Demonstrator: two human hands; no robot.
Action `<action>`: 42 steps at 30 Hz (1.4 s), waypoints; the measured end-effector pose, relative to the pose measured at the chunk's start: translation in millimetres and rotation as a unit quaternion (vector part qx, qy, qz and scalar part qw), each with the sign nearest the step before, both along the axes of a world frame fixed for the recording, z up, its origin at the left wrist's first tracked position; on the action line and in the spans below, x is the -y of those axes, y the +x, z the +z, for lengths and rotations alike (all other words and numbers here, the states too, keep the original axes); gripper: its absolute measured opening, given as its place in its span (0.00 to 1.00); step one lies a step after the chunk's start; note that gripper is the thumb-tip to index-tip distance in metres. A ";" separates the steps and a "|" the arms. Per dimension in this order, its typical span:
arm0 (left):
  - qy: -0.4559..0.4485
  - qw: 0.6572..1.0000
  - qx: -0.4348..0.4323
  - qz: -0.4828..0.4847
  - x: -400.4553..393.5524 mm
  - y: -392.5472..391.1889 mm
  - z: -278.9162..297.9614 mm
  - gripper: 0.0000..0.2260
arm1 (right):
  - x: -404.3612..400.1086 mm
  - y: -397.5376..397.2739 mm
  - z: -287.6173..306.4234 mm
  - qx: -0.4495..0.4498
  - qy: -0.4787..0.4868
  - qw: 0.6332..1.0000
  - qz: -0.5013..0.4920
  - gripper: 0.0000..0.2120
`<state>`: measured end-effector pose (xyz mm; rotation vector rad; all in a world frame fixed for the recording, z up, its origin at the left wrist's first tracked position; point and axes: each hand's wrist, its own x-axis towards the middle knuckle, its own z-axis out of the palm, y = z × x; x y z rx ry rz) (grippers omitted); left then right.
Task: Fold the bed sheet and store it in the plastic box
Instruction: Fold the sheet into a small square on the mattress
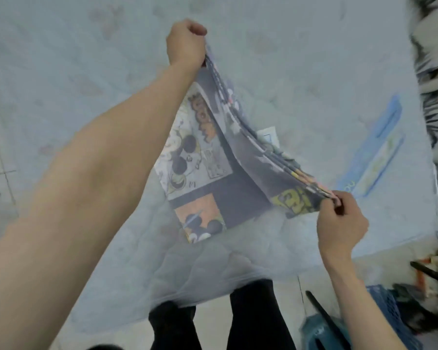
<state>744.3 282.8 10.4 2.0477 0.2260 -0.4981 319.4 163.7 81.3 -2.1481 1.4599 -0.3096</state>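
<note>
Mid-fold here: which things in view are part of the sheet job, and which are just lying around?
Part of the job:
- bed sheet, folded in layers, held up over the mattress
- left hand, gripping one end
- right hand, pinching the other end

Lying about:
- blue package on the mattress
- blue crate on the floor
- striped fabric at the right edge

No plastic box clearly identifiable.

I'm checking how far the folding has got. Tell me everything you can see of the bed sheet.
The bed sheet looks like thin cotton, dark grey-blue with cartoon comic panels in white, orange and yellow. It is already folded into several layers, their edges stacked along the top. It hangs in the air above the pale quilted mattress, sagging between two corners: the left hand grips the far one, the right hand pinches the near one. The picture is blurred.
</note>
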 end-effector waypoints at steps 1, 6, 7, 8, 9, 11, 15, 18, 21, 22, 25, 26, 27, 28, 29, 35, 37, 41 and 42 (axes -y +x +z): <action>-0.004 1.000 0.002 -0.015 34.1 6.7 16.8 0.16 | 28.1 -0.5 6.8 0.029 0.008 0.998 -0.053 0.08; -0.038 0.997 0.008 -0.060 192.4 7.2 33.6 0.17 | 145.5 -15.9 -23.0 0.064 0.017 0.983 -0.172 0.10; -0.033 0.997 0.013 -0.072 219.4 4.2 28.2 0.17 | 162.6 -21.1 -32.6 0.053 0.031 0.981 -0.183 0.10; -0.024 0.996 0.016 -0.089 242.9 0.3 22.0 0.16 | 176.5 -26.5 -42.1 0.045 0.053 0.979 -0.193 0.09; -0.012 0.994 0.020 -0.103 263.4 -2.0 14.2 0.15 | 186.4 -30.0 -50.9 0.045 0.077 0.976 -0.197 0.08; -0.005 0.994 0.021 -0.105 292.9 -5.3 0.7 0.15 | 194.9 -35.5 -66.5 0.057 0.110 0.975 -0.186 0.04; 0.015 0.994 0.034 -0.106 312.6 -4.7 -15.1 0.15 | 184.2 -41.0 -81.6 0.098 0.095 0.981 -0.141 0.05; 0.004 0.996 0.051 -0.077 291.4 0.0 -16.1 0.16 | 166.4 -45.4 -87.2 0.134 0.042 0.983 -0.120 0.04; -0.007 0.997 0.066 -0.049 240.6 -4.4 -20.8 0.16 | 132.1 -55.1 -93.2 0.144 -0.031 0.989 -0.023 0.06; 0.006 0.997 0.071 -0.040 217.4 -6.7 -25.0 0.17 | 116.2 -59.9 -97.1 0.149 -0.065 0.986 0.049 0.07; 0.058 0.995 0.077 -0.014 131.4 -12.6 -48.2 0.20 | 63.7 -68.0 -109.3 0.160 -0.124 0.932 0.299 0.08; 0.070 0.995 0.071 -0.005 101.1 -15.5 -58.2 0.20 | 46.0 -67.5 -112.1 0.152 -0.121 0.910 0.366 0.07; 0.080 0.995 0.066 0.005 71.5 -18.7 -68.8 0.20 | 27.6 -65.6 -115.3 0.142 -0.115 0.889 0.421 0.06; 0.086 0.994 0.060 0.016 43.4 -21.6 -79.9 0.20 | 7.7 -63.1 -119.6 0.133 -0.110 0.868 0.466 0.05; 0.091 0.994 0.052 0.029 17.2 -24.1 -91.0 0.20 | -13.3 -59.8 -125.0 0.129 -0.108 0.848 0.502 0.06; 0.127 0.991 -0.001 0.051 -103.1 -26.7 -151.3 0.17 | -126.4 -31.3 -181.7 0.031 -0.100 0.759 0.643 0.03; 0.130 0.990 -0.011 0.047 -129.4 -29.2 -169.1 0.17 | -150.8 -26.4 -206.6 -0.014 -0.092 0.739 0.667 0.04; 0.113 0.991 0.008 0.068 -159.9 -35.6 -190.2 0.18 | -181.7 -26.3 -240.1 -0.012 -0.088 0.720 0.688 0.08; 0.104 0.991 0.020 0.084 -165.2 -37.7 -190.5 0.17 | -187.2 -27.7 -243.1 0.010 -0.088 0.721 0.687 0.07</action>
